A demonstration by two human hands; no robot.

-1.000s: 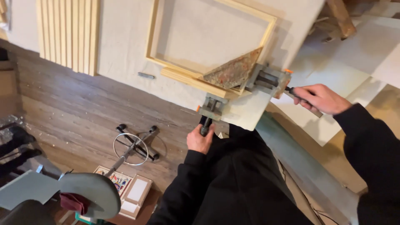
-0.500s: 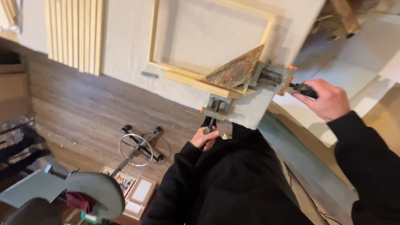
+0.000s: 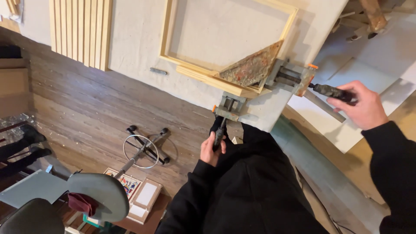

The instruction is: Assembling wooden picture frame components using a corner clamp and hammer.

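Note:
A pale wooden frame (image 3: 180, 65) lies on a white worktable (image 3: 134, 47). Its near corner sits in a grey metal corner clamp (image 3: 277, 78) with a rusty triangular plate (image 3: 251, 69). My left hand (image 3: 212, 149) grips the black handle (image 3: 220, 132) of the clamp's near screw, below the table edge. My right hand (image 3: 362, 104) grips the black handle (image 3: 331, 92) of the clamp's right screw, just off the table's corner. My dark sleeves and torso fill the lower middle.
Several wooden slats (image 3: 80, 32) lie side by side at the table's left. A small grey bar (image 3: 158, 71) rests near the table edge. On the wooden floor stand a stool (image 3: 97, 195) with a metal foot ring (image 3: 141, 151) and framed pictures (image 3: 143, 197). White boards (image 3: 368, 65) lie to the right.
The view has shifted slightly. My right hand has slid a little outward along the right handle; my left hand stays on the lower handle.

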